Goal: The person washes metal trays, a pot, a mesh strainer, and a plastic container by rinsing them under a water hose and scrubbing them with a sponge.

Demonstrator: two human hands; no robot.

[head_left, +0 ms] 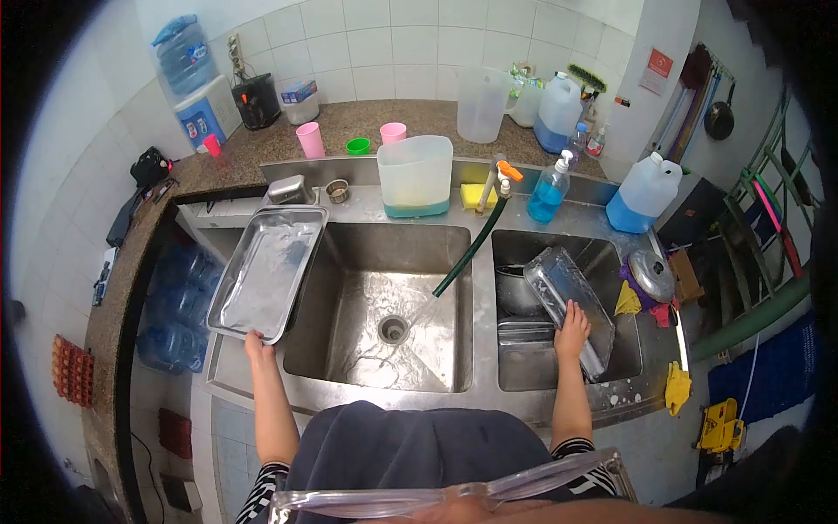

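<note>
Plainly, I see a shiny metal tray (269, 275), long axis slanting away rightward, near edge pinched by the left hand (255, 345). The right hand (572, 333) touches a pan (563, 279), grip unclear.

From my end, the tray (266, 275) at the left fingers (254, 335) reads as smooth, shiny metal with wet-looking streaks. I see duller, greyish metal, filmed over, on the pan (566, 281) touching the right fingers (572, 309). Between the two hands' fingers, the sink (384, 249) looks like steel, glossy where water lies. Beyond them I make out a matt, translucent plastic tub (415, 166), a glossy clear plastic pump bottle (546, 203) and a speckled, stone-like table (367, 118). Right of the right fingers, the lid (652, 276) shines like polished metal.
</note>
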